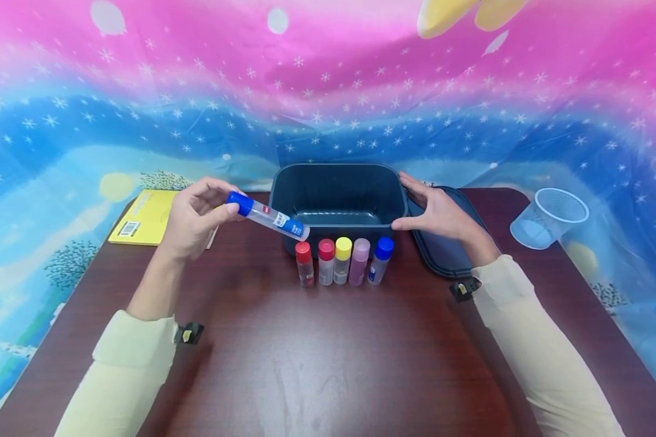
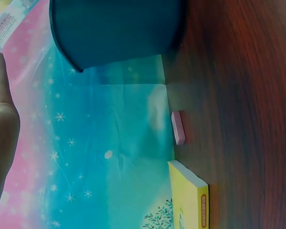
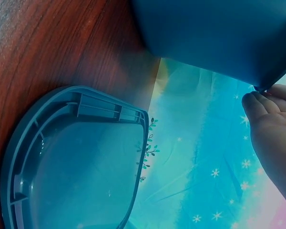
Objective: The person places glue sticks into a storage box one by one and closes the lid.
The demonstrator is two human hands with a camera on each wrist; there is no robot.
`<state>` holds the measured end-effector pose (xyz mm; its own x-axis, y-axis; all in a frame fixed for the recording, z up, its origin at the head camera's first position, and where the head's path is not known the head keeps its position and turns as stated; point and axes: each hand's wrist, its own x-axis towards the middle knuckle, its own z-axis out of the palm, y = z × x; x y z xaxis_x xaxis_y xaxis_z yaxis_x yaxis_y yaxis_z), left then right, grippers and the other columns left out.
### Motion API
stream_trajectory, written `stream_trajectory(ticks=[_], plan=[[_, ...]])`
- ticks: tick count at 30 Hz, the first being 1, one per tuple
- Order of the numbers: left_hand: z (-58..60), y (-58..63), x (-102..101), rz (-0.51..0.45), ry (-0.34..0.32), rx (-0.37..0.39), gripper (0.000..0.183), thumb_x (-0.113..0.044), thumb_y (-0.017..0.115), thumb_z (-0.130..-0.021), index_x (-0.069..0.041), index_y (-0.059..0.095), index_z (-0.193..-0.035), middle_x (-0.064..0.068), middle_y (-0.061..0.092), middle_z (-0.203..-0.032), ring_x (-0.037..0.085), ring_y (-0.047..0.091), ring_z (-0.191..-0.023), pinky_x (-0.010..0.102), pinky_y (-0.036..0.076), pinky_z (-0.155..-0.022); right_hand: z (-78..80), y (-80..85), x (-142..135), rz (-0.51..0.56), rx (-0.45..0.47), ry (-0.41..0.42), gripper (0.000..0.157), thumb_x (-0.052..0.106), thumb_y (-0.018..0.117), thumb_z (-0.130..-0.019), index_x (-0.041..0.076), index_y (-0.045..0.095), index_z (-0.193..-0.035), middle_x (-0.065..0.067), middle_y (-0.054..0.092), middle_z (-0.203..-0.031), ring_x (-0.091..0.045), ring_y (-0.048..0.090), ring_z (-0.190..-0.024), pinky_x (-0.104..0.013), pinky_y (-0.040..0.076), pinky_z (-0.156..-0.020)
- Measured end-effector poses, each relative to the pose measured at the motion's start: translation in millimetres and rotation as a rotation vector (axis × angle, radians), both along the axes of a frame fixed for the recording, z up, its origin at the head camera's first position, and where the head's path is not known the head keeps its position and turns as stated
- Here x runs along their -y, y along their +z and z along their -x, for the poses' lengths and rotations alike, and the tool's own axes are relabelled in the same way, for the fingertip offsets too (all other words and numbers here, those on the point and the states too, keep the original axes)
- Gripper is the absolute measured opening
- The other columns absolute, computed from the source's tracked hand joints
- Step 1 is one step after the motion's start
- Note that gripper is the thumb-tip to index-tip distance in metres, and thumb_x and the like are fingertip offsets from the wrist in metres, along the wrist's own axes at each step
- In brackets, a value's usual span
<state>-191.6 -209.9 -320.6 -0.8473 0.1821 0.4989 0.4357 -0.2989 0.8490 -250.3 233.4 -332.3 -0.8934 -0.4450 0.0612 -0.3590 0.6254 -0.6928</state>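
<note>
My left hand (image 1: 199, 215) pinches a clear glue bottle (image 1: 276, 220) by its blue cap between thumb and fingers. The bottle is tilted, its lower end down to the right and overlapping the front left rim of a dark blue plastic bin (image 1: 339, 228). The bin stands upright with its top uncovered. At the bin's right end is my right hand (image 1: 437, 212), thumb at the front corner and extended fingers along the side rim. Several small bottles with red, yellow, pink and blue caps stand in a row before the bin, among them a yellow-capped one (image 1: 341, 261).
The bin's dark lid (image 3: 86, 167) lies on the table right of the bin. Farther right, a white mesh cup (image 1: 546, 220) leans. A yellow book (image 1: 142, 221) is at the back left, with a pink block (image 2: 178, 128) near it. Patterned cloth (image 1: 339, 91) hangs behind the table.
</note>
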Motion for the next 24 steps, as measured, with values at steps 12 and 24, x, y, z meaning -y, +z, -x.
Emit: stream_trajectory(ticks=[12, 24], plan=[[7.0, 5.3, -12, -0.111, 0.01, -0.021, 0.024, 0.02, 0.06, -0.086, 0.007, 0.069, -0.104, 0.015, 0.071, -0.101, 0.023, 0.068, -0.09, 0.032, 0.062, -0.075, 1.0, -2.4, -1, 0.015, 0.002, 0.014, 0.098, 0.036, 0.083, -0.086, 0.016, 0.024, -0.162, -0.002, 0.02, -0.168, -0.028, 0.025, -0.151, -0.055, 0.024, -0.12], [14.4, 5.0, -33, -0.005, 0.237, 0.024, 0.024, 0.011, 0.071, -0.088, -0.004, 0.072, -0.107, 0.009, 0.072, -0.102, 0.023, 0.069, -0.097, 0.029, 0.059, -0.085, 1.4, -4.8, -1, 0.048, 0.001, 0.025, 0.098, 0.035, 0.082, -0.087, 0.015, 0.022, -0.163, -0.002, 0.019, -0.168, -0.029, 0.026, -0.151, -0.054, 0.026, -0.12]])
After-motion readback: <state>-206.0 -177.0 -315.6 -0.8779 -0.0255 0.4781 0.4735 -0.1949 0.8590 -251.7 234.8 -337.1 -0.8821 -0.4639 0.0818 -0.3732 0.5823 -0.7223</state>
